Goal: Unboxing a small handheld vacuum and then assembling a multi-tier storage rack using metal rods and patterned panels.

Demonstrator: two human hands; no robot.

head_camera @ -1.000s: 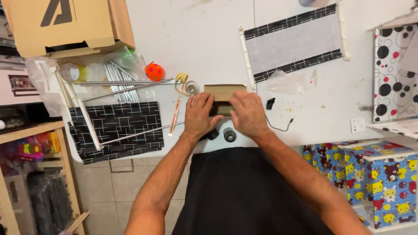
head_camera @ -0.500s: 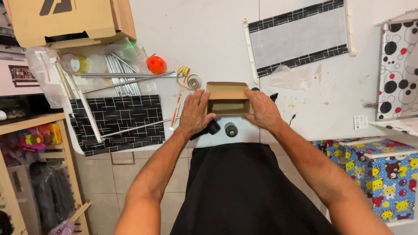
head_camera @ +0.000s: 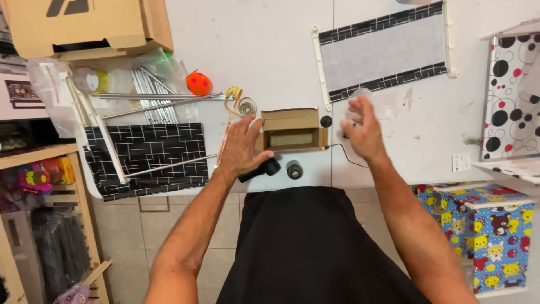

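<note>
- The small brown cardboard box (head_camera: 292, 130) lies open on the white table (head_camera: 270, 50), right in front of me.
- My left hand (head_camera: 241, 147) is spread flat, fingers touching the box's left end.
- My right hand (head_camera: 363, 132) is lifted just right of the box, open and blurry, holding nothing.
- A black handle-shaped tool (head_camera: 261, 169) pokes out under my left hand.
- A small dark roll (head_camera: 294, 169) sits beside it.
- 1 thin black wire (head_camera: 344, 155) runs from the box.
- A black patterned panel (head_camera: 147, 157) lies to the left.
</note>
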